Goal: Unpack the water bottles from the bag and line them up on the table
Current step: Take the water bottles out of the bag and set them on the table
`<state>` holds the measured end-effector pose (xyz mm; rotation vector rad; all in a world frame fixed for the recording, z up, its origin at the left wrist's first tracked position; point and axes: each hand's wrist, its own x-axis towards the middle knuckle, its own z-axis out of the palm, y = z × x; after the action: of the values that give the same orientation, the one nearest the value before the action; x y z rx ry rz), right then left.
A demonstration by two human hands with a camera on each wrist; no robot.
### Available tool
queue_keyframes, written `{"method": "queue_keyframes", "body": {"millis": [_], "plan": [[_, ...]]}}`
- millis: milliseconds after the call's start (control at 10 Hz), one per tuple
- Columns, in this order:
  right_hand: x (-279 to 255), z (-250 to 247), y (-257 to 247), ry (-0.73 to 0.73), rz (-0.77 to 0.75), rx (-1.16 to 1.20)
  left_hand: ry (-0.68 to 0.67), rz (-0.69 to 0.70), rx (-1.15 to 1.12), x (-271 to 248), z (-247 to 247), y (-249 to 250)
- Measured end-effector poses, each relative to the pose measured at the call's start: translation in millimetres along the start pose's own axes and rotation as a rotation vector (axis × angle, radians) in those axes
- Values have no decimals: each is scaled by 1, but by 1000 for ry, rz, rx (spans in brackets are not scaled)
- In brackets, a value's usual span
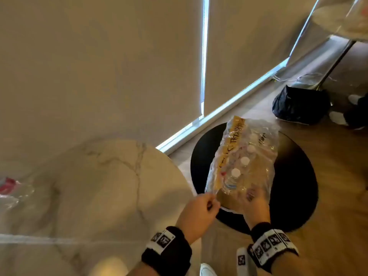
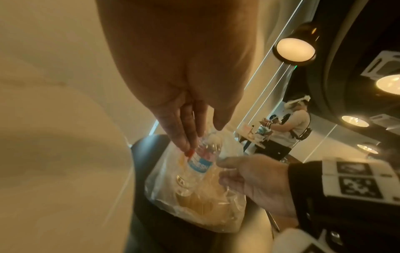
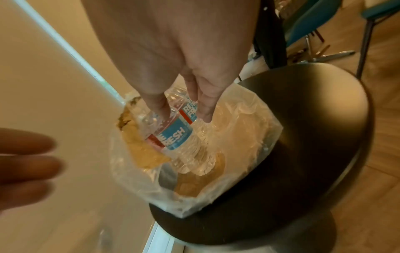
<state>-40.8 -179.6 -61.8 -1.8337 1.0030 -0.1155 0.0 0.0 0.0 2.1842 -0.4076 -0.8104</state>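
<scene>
A clear plastic bag of water bottles lies on a black round stool beside the marble table. Several white-capped bottles show through the plastic. My left hand pinches the bag's near rim at the table's edge. My right hand is inside the bag's mouth. In the right wrist view my right hand has thumb and fingers round the top of a bottle with a blue label. In the left wrist view that bottle lies just below my left hand.
Crumpled plastic with a red patch lies on the table's left edge. A black bag sits on the wooden floor behind the stool, near a second table's leg. Another person stands further back.
</scene>
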Motion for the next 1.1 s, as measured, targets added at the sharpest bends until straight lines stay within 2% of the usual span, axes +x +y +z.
{"method": "queue_keyframes", "body": {"millis": [100,200,400,500,600,700,800,900,1000,1100], "plan": [[42,2,2,6,-42,-6,-19,-65,-72,62,32,5],[76,-3,-4,-101,-72,-61,18,-109,-260,103,61,6],[123,-8,6,-123,-156,-292,190,-236,-375,147,84,16],[136,-1,20,-130,-177,-255,345,-100,-339,151,93,12],[132,-2,27,-162,-219,-227,271,-39,-337,146,92,5],[118,-7,25,-144,-244,-181,192,-29,-277,135,84,1],[94,-20,19,-158,-268,-158,170,35,-240,102,65,3],[53,-36,-3,-173,-348,-273,200,51,-304,43,34,4],[-8,-31,-34,-263,-437,-254,291,-11,-353,-26,-1,-10],[-68,15,-63,-504,-455,-222,442,-106,-351,-88,-38,-44]]}}
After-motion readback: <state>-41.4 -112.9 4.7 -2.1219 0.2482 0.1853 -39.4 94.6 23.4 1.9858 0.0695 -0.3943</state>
